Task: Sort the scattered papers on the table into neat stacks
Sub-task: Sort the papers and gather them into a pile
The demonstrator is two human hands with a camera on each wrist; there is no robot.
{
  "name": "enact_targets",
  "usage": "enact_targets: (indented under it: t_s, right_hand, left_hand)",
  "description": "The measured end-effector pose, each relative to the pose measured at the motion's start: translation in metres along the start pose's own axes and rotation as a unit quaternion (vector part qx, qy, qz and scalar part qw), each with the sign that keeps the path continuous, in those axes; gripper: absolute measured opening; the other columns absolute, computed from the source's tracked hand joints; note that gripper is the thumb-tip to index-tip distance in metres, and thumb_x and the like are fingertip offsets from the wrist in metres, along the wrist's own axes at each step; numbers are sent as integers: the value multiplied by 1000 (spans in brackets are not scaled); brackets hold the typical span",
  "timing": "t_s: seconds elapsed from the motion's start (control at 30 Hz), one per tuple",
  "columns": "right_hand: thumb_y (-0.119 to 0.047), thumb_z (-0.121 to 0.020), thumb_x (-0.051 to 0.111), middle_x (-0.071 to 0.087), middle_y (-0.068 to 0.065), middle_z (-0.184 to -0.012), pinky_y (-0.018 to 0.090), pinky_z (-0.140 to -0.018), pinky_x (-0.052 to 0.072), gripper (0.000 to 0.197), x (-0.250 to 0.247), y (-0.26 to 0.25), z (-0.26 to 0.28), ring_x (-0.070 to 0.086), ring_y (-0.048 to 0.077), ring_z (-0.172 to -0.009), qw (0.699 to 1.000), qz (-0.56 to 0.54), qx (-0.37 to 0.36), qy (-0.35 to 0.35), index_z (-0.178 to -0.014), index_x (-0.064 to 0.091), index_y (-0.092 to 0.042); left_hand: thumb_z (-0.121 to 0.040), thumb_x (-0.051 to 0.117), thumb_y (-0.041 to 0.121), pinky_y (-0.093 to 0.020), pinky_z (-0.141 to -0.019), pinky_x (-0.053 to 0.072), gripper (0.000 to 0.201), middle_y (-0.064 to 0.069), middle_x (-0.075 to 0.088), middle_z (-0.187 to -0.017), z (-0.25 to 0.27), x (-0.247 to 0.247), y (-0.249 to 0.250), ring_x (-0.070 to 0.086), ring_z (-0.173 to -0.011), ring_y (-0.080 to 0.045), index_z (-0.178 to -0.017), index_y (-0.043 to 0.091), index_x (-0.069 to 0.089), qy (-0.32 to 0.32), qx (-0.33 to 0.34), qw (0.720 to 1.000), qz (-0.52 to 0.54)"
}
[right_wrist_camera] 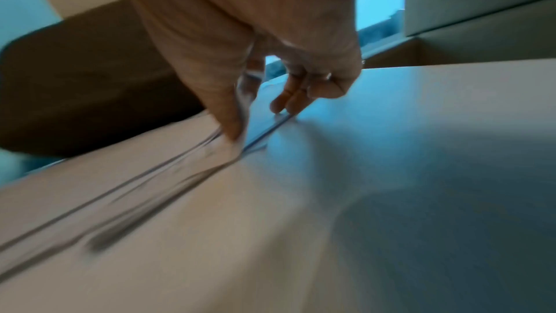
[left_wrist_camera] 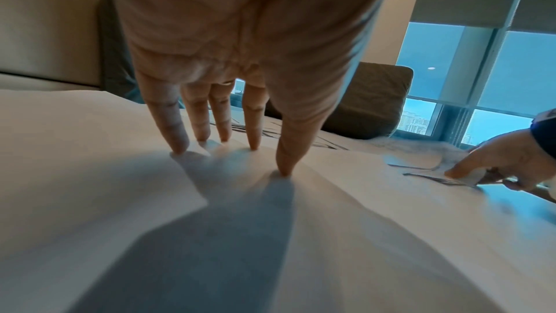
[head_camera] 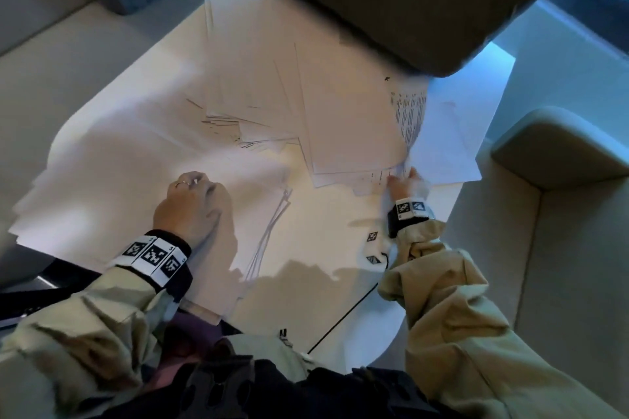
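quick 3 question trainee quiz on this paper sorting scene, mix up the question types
1. True or false: the left hand is lifting a sheet clear of the table.
2. Multiple choice: the right hand pinches the near corner of A) the dark cushion B) the fanned papers C) the black cable.
3. Fill in: the left hand's fingertips press down on a ____ sheet.

Key: 1 false, its straight fingers press the paper flat. 2 B. 3 white.
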State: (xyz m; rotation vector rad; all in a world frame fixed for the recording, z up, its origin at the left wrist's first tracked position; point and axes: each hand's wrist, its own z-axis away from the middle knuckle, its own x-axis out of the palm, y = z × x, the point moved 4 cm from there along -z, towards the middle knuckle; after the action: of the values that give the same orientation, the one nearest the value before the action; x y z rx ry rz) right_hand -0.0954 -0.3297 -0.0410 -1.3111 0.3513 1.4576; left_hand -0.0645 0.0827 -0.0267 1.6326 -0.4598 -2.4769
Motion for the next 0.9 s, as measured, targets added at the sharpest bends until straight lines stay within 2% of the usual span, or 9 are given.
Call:
enact_targets:
  t_s: [0.1,0.27,0.37,0.5,0.57,0.63,0.77,0.83,0.9]
  right_hand:
    - [-7,-96,43,59,20,-120,32,-91,42,28,-11,-10,24,54,33,-114,987,-111,-50,104,-120,54,1]
    - [13,-78,39,62,6,-114,8,-90,37,53,-31,-23,79,54,5,-102,906,-230,-255,248,-125,58,-4]
    - [14,-69,43,65,5,-94,16,-77,46,52,-33,-31,108,54,1,-86,867,-236,-362,248,-114,64,-1]
    - [9,-76,47,68,11,-111,36,-97,48,41,-12,-29,139,61,19,-110,829,-224,-484,171,-111,67,0]
    - [5,-78,47,69,10,-111,43,-99,46,37,5,-28,154,63,22,-109,819,-200,-523,124,-108,69,-1]
    - [6,-82,58,71,9,-109,43,-99,46,29,19,-26,165,65,21,-105,810,-180,-552,78,-106,71,-3]
    - [-15,-80,66,70,3,-109,42,-99,45,28,30,-28,185,62,13,-103,808,-161,-564,-65,-107,70,-9]
    - [-32,-79,68,69,-3,-111,39,-102,44,36,22,-34,185,64,11,-101,816,-144,-548,-113,-110,67,-14]
    - [-41,-81,67,69,-8,-108,29,-95,49,44,11,-41,167,66,5,-95,844,-153,-487,-167,-118,63,-18]
  left_hand:
    - [-86,59,30,-42,-91,46,44,0,33,-140,2,1,1,36,-126,-25,-127,19,50,-4,-6,1000,5]
    - [-89,56,32,-40,-96,43,37,1,42,-136,2,-1,9,44,-121,-23,-124,19,56,0,6,998,63]
    - [-91,55,31,-36,-97,43,31,-3,53,-126,0,-5,32,54,-111,-21,-119,17,60,22,46,987,153]
    - [-97,42,43,-30,-89,45,41,-7,63,-113,5,-13,74,60,-100,-20,-111,11,63,26,94,964,246]
    - [-92,31,59,-35,-95,46,59,-4,66,-109,4,-13,86,64,-97,-18,-112,13,61,-5,74,940,332]
    - [-89,36,63,-42,-96,48,61,-1,66,-111,0,-7,92,66,-96,-17,-125,16,51,-27,30,912,409]
    - [-90,61,28,-29,-92,44,71,2,58,-108,-6,-2,97,58,-101,-18,-146,15,20,-25,-7,921,389]
    - [-88,61,13,-25,-87,42,68,0,57,-108,-8,-3,92,58,-98,-21,-145,20,25,-16,3,932,361]
    - [-88,60,10,-27,-92,43,50,-4,59,-118,-11,-4,82,58,-105,-23,-134,22,46,-1,11,950,312]
